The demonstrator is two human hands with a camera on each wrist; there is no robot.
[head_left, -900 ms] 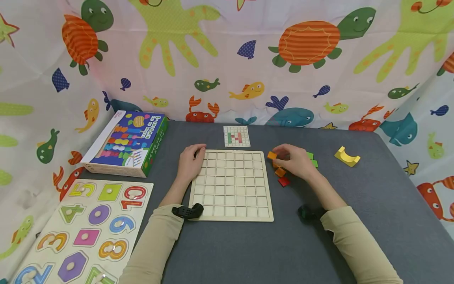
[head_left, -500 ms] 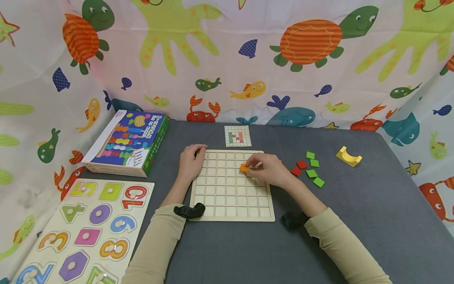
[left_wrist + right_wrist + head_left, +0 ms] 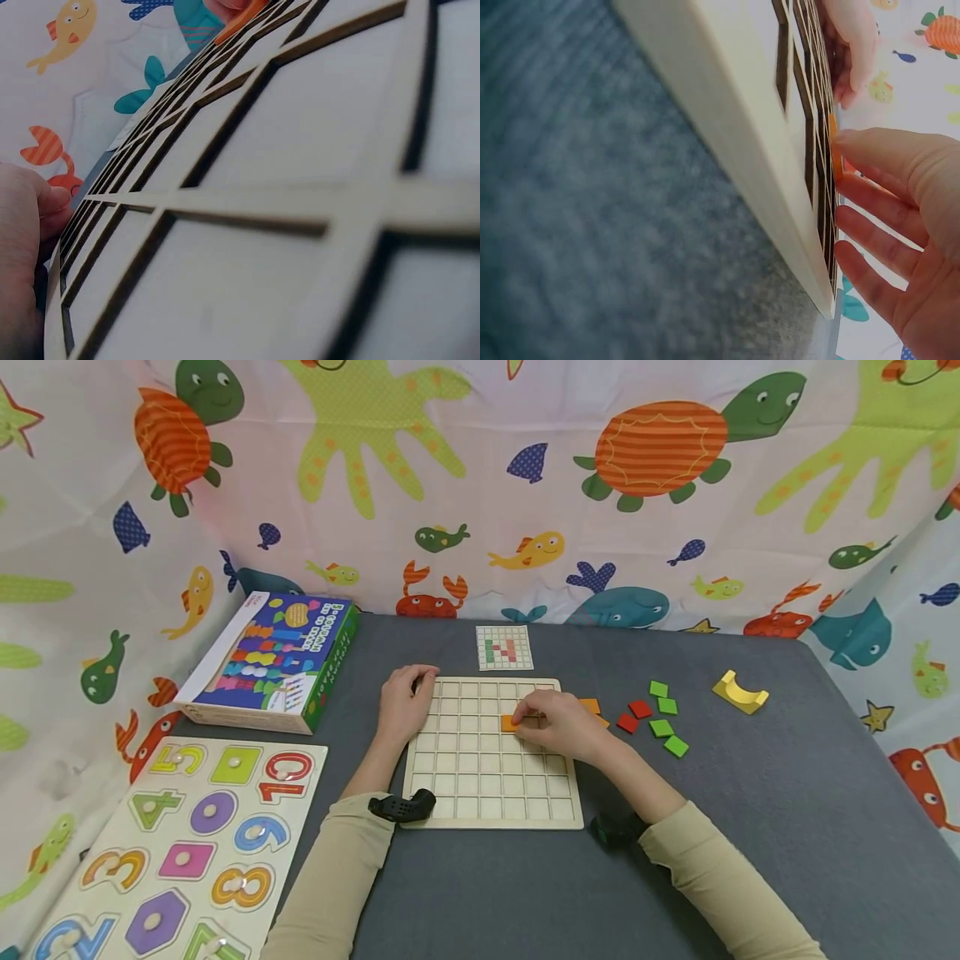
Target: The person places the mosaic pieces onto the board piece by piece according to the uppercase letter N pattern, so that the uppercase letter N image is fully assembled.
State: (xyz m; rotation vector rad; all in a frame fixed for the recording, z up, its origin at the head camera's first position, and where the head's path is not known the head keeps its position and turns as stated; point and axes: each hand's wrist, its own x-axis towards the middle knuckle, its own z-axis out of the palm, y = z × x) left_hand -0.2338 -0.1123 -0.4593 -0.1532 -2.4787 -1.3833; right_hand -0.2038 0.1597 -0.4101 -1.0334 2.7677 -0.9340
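A square wooden grid board (image 3: pixel 491 785) lies on the dark table. Over its upper right part, my right hand (image 3: pixel 558 722) pinches an orange square tile (image 3: pixel 507 723) at the cells. In the right wrist view, thumb and forefinger hold that tile (image 3: pixel 835 146), the other fingers spread beside the board. My left hand (image 3: pixel 405 706) rests along the board's upper left edge, fingers loosely bent. More orange tiles (image 3: pixel 591 704) lie partly hidden behind my right hand. To their right are red tiles (image 3: pixel 640 708) and several green tiles (image 3: pixel 662 727).
Beyond the board lies a small pattern card (image 3: pixel 505 648) with coloured squares. A yellow arch-shaped block (image 3: pixel 740 692) sits far right. On the left are a colourful toy box (image 3: pixel 262 664) and a number-and-shape puzzle board (image 3: pixel 288 835). A printed cloth (image 3: pixel 480 468) hangs behind the table.
My right hand has carried the orange tile leftward from the loose tiles onto the board, then lowered it slightly to the left. My left hand has stayed at the board's edge.
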